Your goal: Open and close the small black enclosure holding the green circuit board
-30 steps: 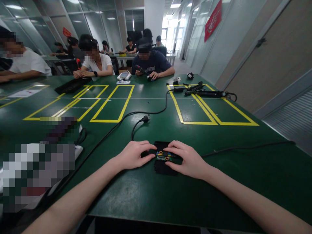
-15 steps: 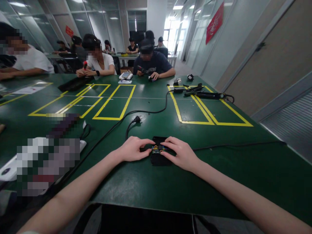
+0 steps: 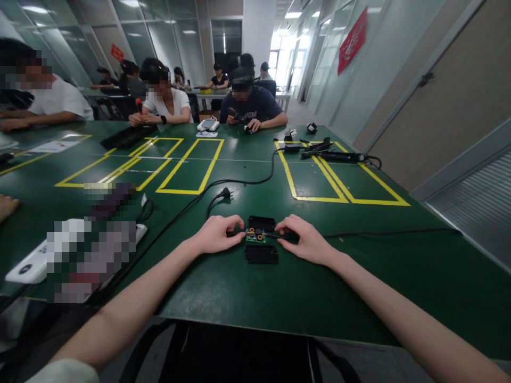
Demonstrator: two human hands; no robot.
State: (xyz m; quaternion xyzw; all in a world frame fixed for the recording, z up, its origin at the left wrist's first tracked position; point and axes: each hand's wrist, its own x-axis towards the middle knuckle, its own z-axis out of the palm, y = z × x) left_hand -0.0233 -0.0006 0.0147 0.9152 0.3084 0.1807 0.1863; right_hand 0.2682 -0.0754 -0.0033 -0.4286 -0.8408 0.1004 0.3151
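A small green circuit board [image 3: 255,235] with round yellow parts lies on the green table [image 3: 239,298] between two black plastic shell halves, one behind [image 3: 261,222] and one in front [image 3: 261,254]. My left hand [image 3: 217,233] is curled, its fingertips pinching the black lead at the board's left end. My right hand [image 3: 303,240] is curled too, fingers closed on the black cable [image 3: 391,232] at the board's right end. Both hands rest on the table.
A black cord with a plug [image 3: 224,193] runs across the table past yellow tape rectangles [image 3: 191,165]. A white device [image 3: 35,260] lies at left. Black tools and adapters [image 3: 335,154] lie at far right. Several people sit along the far edge.
My hands have pulled apart from over the black case. The board and both shell halves now show between them. The view has tilted and shifted a little.
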